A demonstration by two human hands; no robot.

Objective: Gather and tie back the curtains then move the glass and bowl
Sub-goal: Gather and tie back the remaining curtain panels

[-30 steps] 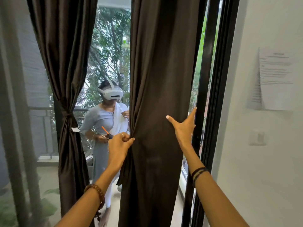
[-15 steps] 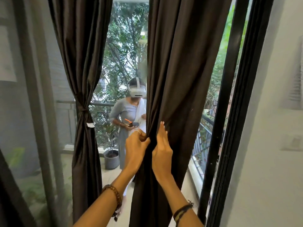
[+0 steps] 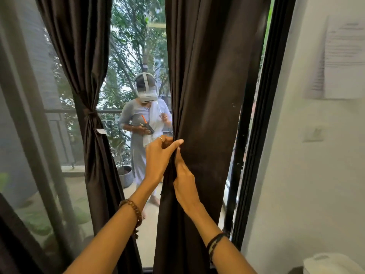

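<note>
from the head camera, the left hand (image 3: 158, 157) pinches the inner edge of the right curtain (image 3: 207, 115) at about waist height, thumb and fingers closed over a fold of the dark cloth. the right hand (image 3: 184, 178) lies just below it, palm against the fabric with the fingertips tucked into the same fold; the two hands touch. my reading is that the cloth is being bunched toward one line so a tie can go round it, as on the left curtain (image 3: 90, 95), which already hangs cinched by a tie-back (image 3: 89, 113).

whether the right hand truly grips or only presses the pleats flat, i cannot tell, since its fingertips vanish into the fold. no loose tie for this curtain shows. the glass and bowl are nowhere in view. a white rounded thing (image 3: 331, 263) at the lower right corner is cut off and blurred. the paper (image 3: 343, 60) on the wall is unreadable. a reflection of a person (image 3: 145, 123) shows in the pane between the curtains.
</note>
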